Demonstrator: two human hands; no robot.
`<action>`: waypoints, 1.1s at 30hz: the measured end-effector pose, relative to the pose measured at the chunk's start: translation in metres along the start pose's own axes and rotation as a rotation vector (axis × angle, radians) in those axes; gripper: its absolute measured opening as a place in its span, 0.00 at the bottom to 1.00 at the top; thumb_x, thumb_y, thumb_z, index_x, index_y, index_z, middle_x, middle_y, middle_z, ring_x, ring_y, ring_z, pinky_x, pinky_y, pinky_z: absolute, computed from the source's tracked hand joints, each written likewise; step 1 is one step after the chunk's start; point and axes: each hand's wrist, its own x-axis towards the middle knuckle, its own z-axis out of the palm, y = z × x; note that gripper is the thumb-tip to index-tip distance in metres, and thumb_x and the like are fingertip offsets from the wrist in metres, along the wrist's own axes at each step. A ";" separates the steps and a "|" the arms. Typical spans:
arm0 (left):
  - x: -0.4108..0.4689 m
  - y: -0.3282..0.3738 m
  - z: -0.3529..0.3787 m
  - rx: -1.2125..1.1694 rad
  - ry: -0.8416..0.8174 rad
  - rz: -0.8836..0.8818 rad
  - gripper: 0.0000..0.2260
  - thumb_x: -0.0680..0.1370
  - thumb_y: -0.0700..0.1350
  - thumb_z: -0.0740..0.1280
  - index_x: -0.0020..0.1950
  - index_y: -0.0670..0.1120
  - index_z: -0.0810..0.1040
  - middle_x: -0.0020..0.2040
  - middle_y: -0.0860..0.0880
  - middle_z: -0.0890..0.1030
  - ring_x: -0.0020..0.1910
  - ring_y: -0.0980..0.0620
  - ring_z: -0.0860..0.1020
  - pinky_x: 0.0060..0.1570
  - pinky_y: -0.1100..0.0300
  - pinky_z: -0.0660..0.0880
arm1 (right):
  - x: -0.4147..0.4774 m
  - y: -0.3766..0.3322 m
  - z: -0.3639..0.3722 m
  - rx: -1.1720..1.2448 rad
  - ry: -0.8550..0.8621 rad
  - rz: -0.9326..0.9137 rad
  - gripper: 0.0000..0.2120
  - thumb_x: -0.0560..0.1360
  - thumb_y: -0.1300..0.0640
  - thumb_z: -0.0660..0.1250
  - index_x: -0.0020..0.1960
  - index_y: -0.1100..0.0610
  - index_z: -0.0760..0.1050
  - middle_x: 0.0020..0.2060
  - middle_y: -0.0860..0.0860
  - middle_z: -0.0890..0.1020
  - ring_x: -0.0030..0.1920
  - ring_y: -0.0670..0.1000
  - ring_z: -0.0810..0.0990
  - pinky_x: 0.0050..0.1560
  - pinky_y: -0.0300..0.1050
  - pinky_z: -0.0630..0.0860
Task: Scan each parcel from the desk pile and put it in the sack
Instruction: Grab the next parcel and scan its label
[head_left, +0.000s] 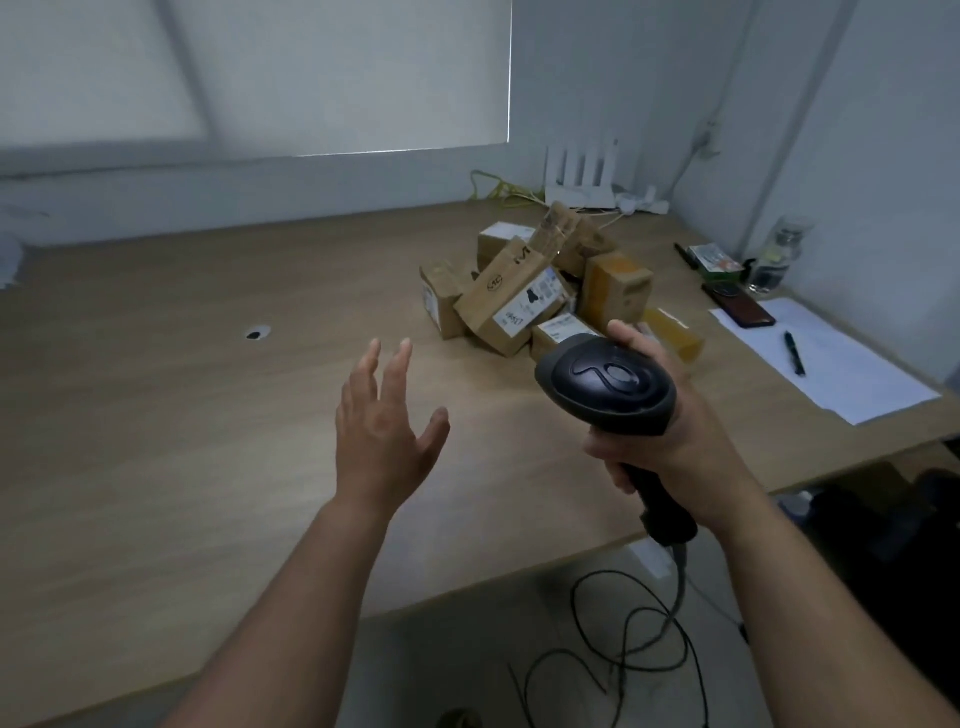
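Note:
A pile of several brown cardboard parcels (540, 283) lies on the wooden desk (182, 415), right of centre. My right hand (670, 431) grips the handle of a black barcode scanner (608, 387), held above the desk just in front of the pile. Empty, with its fingers spread, my left hand (384, 421) hovers over the desk to the left of the scanner, a short way in front of the parcels. The sack is not in view.
White paper (831, 358) with a pen (795, 353), a dark phone (737, 306), a glass jar (776, 257) and a small box sit at the desk's right end. A white router (582, 179) and cables stand at the back. The scanner's cable (623, 644) coils on the floor below.

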 end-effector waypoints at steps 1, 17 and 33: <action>0.012 -0.001 0.004 0.002 0.003 0.007 0.34 0.74 0.48 0.72 0.77 0.46 0.62 0.75 0.39 0.62 0.72 0.39 0.64 0.66 0.42 0.65 | 0.012 0.002 -0.003 0.003 -0.005 -0.001 0.46 0.58 0.64 0.79 0.69 0.38 0.64 0.57 0.51 0.77 0.27 0.54 0.76 0.25 0.48 0.73; 0.133 0.017 0.099 -0.047 -0.162 0.112 0.38 0.75 0.53 0.71 0.79 0.50 0.55 0.78 0.43 0.56 0.76 0.43 0.55 0.72 0.46 0.57 | 0.099 0.032 -0.073 -0.033 0.122 -0.006 0.47 0.58 0.60 0.81 0.69 0.34 0.66 0.58 0.55 0.79 0.29 0.56 0.77 0.28 0.51 0.74; 0.279 0.009 0.188 -0.041 -0.547 -0.101 0.50 0.69 0.53 0.77 0.79 0.61 0.46 0.80 0.48 0.49 0.78 0.47 0.50 0.73 0.45 0.56 | 0.226 0.070 -0.153 -0.011 0.000 -0.009 0.46 0.59 0.62 0.80 0.70 0.39 0.66 0.59 0.50 0.79 0.33 0.43 0.80 0.29 0.41 0.75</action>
